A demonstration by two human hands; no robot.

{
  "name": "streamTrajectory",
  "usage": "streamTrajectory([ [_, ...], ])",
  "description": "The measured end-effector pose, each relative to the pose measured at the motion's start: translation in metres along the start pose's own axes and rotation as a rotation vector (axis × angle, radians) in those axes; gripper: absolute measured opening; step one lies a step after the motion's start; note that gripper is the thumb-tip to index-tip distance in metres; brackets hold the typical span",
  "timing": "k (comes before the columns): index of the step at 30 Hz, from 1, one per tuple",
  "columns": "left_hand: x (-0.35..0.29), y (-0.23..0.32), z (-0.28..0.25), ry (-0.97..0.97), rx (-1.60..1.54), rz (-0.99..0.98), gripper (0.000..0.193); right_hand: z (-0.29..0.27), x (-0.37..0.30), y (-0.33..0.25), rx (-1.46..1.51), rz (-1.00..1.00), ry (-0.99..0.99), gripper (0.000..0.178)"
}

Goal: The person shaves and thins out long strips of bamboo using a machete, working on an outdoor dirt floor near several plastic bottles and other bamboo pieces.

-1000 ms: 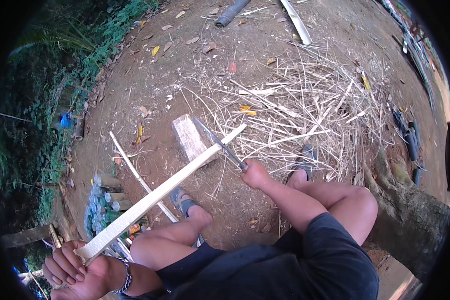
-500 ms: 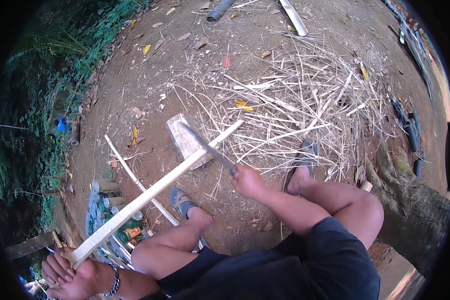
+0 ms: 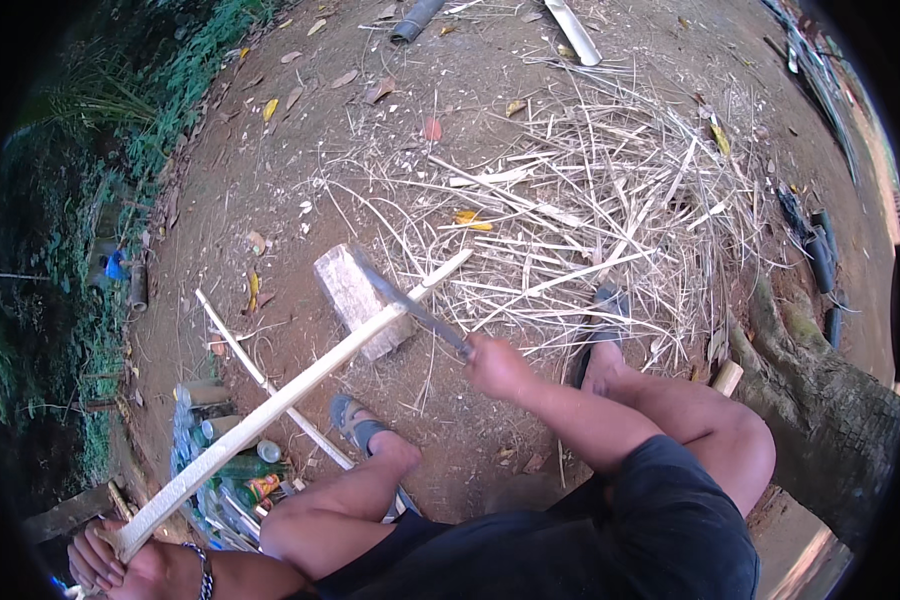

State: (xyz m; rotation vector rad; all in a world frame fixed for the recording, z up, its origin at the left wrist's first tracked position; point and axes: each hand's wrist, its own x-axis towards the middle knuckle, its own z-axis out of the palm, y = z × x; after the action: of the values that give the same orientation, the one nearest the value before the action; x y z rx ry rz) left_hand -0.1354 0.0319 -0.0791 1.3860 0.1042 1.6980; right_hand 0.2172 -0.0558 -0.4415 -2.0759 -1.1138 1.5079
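So, the blade sits a touch further back along the pale strip (image 3: 340, 356) than a second ago, when it crossed nearer the far tip, and it now lies over the wooden block (image 3: 340, 280) rather than along its right edge! The right hand (image 3: 498, 368) is clenched firmly on the knife (image 3: 436, 324), fingers wrapped round a handle they hide, with the blade reaching away up and to the left of them. Down in the lower left corner, the left hand (image 3: 105, 562) has its fingers curled about the near end of that same strip, a chain bracelet (image 3: 206, 572) just behind them at the wrist. The strip runs from those fingers up and to the right, passing over the block, its far tip ending just beyond the right fingers. What does the shift mean? I'd judge the shaping is being worked along the far stretch, with the block as backing beneath; whether the edge is biting, I cannot tell. Ahead and to the right of the right fingers spreads a tangled heap of slivers (image 3: 570, 240). Nearer the left fingers, a thin pole (image 3: 235, 343) slants under the strip, and bottles (image 3: 242, 468) crowd just above the wrist.
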Motion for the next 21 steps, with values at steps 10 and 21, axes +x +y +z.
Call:
streamTrajectory([
  [10, 0.013, 0.001, -0.023, 0.075, 0.007, -0.077, 0.054, -0.034, 0.082, 0.095, -0.172, 0.197, 0.168, 0.026],
  [21, 0.004, -0.013, -0.027, 0.035, -0.022, 0.002, 0.046, -0.030, 0.115, 0.138, -0.364, 0.220, -0.011, 0.027],
])
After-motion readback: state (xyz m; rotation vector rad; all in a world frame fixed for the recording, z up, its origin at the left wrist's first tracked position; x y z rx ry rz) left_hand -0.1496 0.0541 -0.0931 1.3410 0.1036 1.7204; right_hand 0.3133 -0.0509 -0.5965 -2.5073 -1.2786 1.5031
